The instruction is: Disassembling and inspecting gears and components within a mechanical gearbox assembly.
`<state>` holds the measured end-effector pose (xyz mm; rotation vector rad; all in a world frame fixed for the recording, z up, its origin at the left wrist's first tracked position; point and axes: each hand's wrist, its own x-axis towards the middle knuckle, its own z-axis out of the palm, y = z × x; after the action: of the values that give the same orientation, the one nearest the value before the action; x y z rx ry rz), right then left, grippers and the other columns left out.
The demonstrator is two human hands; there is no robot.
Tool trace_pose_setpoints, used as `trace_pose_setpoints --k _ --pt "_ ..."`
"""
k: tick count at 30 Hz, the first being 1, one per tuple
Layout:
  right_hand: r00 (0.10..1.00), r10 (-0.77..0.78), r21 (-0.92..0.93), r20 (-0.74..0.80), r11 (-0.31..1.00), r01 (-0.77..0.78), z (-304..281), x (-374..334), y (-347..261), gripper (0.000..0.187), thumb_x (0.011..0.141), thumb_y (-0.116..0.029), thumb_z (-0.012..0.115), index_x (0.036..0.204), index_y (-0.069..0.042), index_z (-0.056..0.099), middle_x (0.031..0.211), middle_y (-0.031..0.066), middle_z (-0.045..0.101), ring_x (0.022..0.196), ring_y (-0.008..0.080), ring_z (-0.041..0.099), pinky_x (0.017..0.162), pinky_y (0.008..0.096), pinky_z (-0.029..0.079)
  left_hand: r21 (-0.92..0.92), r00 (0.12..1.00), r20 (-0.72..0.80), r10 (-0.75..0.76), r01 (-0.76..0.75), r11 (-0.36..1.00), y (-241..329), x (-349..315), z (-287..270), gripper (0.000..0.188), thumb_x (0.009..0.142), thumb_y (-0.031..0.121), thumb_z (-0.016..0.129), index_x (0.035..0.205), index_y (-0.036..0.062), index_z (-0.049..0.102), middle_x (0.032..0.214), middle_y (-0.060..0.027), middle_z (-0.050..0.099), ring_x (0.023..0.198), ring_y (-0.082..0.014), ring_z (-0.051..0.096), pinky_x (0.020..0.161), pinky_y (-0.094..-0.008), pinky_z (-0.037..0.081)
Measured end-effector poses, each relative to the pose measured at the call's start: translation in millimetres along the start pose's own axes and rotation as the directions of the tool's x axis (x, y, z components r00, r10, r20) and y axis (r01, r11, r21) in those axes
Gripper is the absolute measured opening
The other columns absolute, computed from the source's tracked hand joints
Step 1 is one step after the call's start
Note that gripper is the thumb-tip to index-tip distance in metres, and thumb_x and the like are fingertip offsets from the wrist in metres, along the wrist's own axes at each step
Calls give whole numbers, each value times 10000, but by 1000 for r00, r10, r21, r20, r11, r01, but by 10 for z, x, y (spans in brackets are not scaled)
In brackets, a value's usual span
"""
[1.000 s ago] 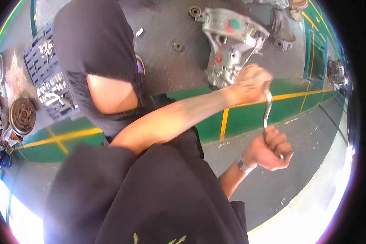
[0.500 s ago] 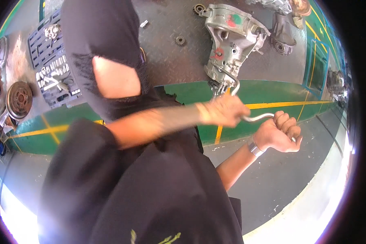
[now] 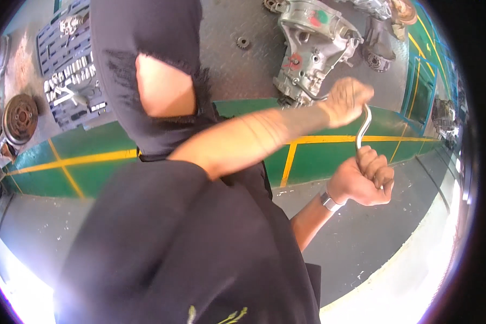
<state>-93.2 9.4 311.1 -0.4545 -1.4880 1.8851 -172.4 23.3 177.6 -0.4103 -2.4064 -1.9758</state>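
Observation:
A silver, crank-shaped speed brace (image 3: 363, 129) runs from the near side of a metal gearbox housing (image 3: 302, 46) toward me. My left hand (image 3: 348, 102), slightly blurred, is wrapped round its offset middle part. Lower down, my right hand (image 3: 360, 178) is closed in a fist, palm up, round the brace's near end; a silver band sits on that wrist. The brace's far end meets the housing beside its lower left part. Red and green paint marks show on the housing, and gear teeth stick out at its near end.
A small gear (image 3: 243, 42) lies left of the housing, with another gear (image 3: 272, 5) behind. At far left are a tool tray (image 3: 47, 51) with sockets and a rusty brake disc (image 3: 20, 119). A darker housing (image 3: 378, 46) stands at right. A green band (image 3: 237, 109) with yellow lines crosses the view.
My left hand has swung up and to the right, turning the brace's middle part round. My right hand stays at the near end. The view has shifted slightly.

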Motion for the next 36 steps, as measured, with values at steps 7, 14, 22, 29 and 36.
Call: trace_pose_setpoints --k 7,14,22,29,36 --pt "999 -16 -7 -50 1000 16 -383 230 -2 344 783 -298 373 534 -158 181 481 -28 122 442 102 72 463 286 102 -166 981 -128 143 -164 972 -76 -408 -379 104 660 83 603 626 57 509 592 -148 509 588 -350 521 567 -458 397" --pt "971 -28 -171 -236 985 -13 -316 359 -57 343 796 -295 361 529 -158 195 498 -21 138 456 111 102 463 288 135 -284 842 511 176 -28 958 5 -882 -441 31 651 71 626 675 70 607 522 -97 476 601 -321 544 678 -442 457" --pt "960 -30 -227 -277 973 -36 -41 384 33 354 786 -325 370 542 -159 175 490 -26 142 470 110 105 472 310 159 -62 679 731 71 -37 997 94 -899 -381 209 703 132 595 909 107 616 833 -100 617 829 -298 573 716 -413 477" --pt "982 -15 -40 190 999 23 344 -118 129 341 784 -277 359 532 -136 178 487 -9 149 464 103 94 475 280 126 -56 989 -112 94 -101 993 49 -432 150 119 704 156 637 732 92 540 729 -113 576 860 -326 553 759 -452 414" --pt "1000 -6 98 -29 995 9 -332 196 65 356 777 -300 360 521 -139 172 504 -22 139 473 113 137 470 281 117 -38 870 491 49 -34 999 106 -515 -639 96 709 77 584 802 73 566 709 -108 588 723 -253 584 674 -386 453"
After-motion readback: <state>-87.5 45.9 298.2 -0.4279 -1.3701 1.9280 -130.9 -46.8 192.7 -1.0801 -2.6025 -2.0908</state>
